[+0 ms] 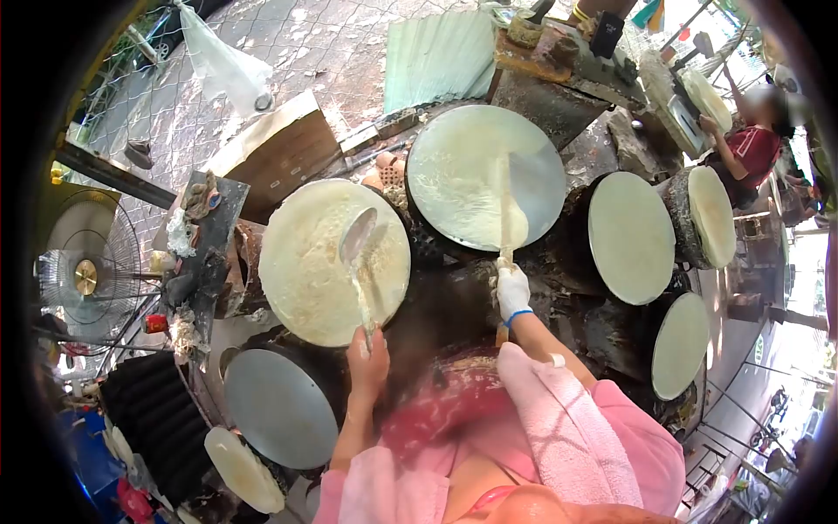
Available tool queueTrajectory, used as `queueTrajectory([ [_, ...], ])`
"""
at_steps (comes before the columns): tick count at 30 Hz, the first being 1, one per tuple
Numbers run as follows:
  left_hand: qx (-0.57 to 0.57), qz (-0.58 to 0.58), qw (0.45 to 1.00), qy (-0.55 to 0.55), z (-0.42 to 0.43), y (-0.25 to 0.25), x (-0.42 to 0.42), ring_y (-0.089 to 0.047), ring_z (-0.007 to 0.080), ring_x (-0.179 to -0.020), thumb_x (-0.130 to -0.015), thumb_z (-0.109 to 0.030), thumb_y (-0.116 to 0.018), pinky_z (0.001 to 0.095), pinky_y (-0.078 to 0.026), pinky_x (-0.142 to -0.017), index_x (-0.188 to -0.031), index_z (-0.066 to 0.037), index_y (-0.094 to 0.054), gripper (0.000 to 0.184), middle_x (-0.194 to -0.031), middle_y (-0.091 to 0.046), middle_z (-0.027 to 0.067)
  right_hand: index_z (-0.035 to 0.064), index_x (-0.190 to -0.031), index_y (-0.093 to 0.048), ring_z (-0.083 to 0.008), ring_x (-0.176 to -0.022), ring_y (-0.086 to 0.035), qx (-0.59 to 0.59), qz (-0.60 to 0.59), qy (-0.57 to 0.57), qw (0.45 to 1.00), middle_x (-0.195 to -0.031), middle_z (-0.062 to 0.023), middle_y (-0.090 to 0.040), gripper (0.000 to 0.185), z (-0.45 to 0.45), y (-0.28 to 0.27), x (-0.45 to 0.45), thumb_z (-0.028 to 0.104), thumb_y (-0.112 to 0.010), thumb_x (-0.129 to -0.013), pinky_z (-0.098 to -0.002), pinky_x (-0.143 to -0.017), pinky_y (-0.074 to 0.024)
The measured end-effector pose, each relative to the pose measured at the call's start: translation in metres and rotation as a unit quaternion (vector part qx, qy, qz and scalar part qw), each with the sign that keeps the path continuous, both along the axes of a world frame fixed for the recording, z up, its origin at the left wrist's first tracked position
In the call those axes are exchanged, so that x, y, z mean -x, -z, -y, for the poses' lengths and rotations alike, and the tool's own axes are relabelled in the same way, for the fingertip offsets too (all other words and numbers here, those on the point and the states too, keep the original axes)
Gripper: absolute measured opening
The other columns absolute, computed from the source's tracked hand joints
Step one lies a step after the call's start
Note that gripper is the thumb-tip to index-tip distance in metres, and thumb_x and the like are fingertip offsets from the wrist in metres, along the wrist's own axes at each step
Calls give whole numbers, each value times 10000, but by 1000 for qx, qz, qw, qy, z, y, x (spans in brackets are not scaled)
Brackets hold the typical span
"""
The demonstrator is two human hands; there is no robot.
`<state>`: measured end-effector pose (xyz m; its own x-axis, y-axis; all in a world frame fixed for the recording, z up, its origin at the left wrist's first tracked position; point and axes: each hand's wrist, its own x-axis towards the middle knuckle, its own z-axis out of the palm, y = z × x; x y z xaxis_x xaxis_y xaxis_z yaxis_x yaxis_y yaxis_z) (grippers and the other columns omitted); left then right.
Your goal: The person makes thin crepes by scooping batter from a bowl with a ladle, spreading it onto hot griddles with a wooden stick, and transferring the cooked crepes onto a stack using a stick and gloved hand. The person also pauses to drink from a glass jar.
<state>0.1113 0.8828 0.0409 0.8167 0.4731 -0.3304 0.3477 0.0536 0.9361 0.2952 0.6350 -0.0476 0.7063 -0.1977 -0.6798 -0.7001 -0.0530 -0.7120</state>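
Observation:
My left hand (367, 356), bare, is closed around the handle of a ladle (359, 237). The ladle's bowl rests in the pale batter of a round vessel (288, 288) at the left. A white glove with a blue band covers my right hand (511, 291), which is wrapped round the handle of a flat wooden spreader (504, 196). That spreader lies across a large round griddle (546, 188) at the top centre, where wet batter covers the left part and a smooth grey surface shows on the right.
Round pans with pale sheets (631, 237) stand at the right. A bare grey griddle (279, 409) sits lower left, near a fan (85, 277). A cardboard box (278, 155) is behind the batter vessel. Another person (752, 153) in red stands at the upper right.

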Motion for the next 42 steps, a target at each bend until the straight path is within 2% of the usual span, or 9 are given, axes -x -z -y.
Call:
queueTrajectory([
  [3,64,0,998,-26,18,-10,3,-372,12,-476,-1002,-178,-517,173,-296,-411,-1051,-69,-544,122,-659,-448,-59,123,-931,-581,-100,-388,-441,-7,36,-80,996,-597,-16,-559,299,4,-9,2,413,-521,-975,-292,-366,-353],
  [5,67,6,997,-48,34,-13,1,-367,16,-472,-1004,-177,-513,171,-294,-410,-1058,-72,-545,121,-661,-450,-58,84,-1013,-575,-376,-771,-667,282,128,-357,881,-853,-212,-678,357,16,-12,6,429,-500,-966,-472,-656,-506],
  [7,78,-6,995,-69,53,-23,-7,-369,24,-465,-1008,-178,-508,175,-293,-401,-1084,-70,-539,135,-653,-450,-51,95,-1084,-582,-437,-977,-619,321,34,-378,868,-986,-259,-659,418,42,-35,-6,472,-445,-966,-527,-822,-475],
  [14,74,-35,991,-105,123,-52,-30,-368,60,-400,-1016,-180,-488,212,-311,-352,-1085,-28,-517,169,-642,-457,-14,13,-974,-627,-449,-936,-616,217,115,-312,918,-935,-273,-654,451,120,-9,-82,437,-473,-964,-512,-775,-489],
  [18,61,-47,990,-116,154,-62,-32,-390,67,-401,-1018,-186,-484,219,-325,-347,-1083,-26,-514,176,-644,-463,-8,92,-1149,-551,-415,-957,-639,289,51,-534,793,-942,-240,-671,449,149,-39,-58,483,-445,-954,-518,-851,-479],
  [24,54,-66,990,-111,175,-59,-42,-393,70,-407,-1014,-190,-488,221,-323,-352,-1079,-28,-519,177,-643,-459,-7,54,-949,-611,-434,-811,-642,357,180,-360,843,-855,-242,-662,405,190,0,-146,442,-495,-950,-524,-702,-504],
  [29,60,-88,990,-94,179,-59,-64,-384,73,-406,-1015,-191,-482,226,-319,-355,-1076,-30,-518,176,-636,-450,-6,218,-1439,-397,-436,-810,-646,293,104,-489,815,-873,-244,-672,553,196,-28,-78,485,-452,-957,-526,-736,-495],
  [36,49,-100,991,-73,178,-54,-61,-388,77,-403,-1020,-186,-467,226,-325,-358,-1074,-33,-512,169,-624,-445,-2,150,-1500,-256,-392,-768,-661,459,212,-379,776,-844,-206,-685,612,181,18,-210,380,-446,-966,-505,-694,-512],
  [42,23,-118,990,-79,180,-43,-46,-396,88,-393,-1014,-190,-479,227,-332,-359,-1063,-38,-515,163,-619,-450,2,192,-1362,-484,-374,-887,-663,381,280,-354,807,-1022,-165,-681,515,119,-35,-297,361,-592,-888,-457,-764,-523],
])
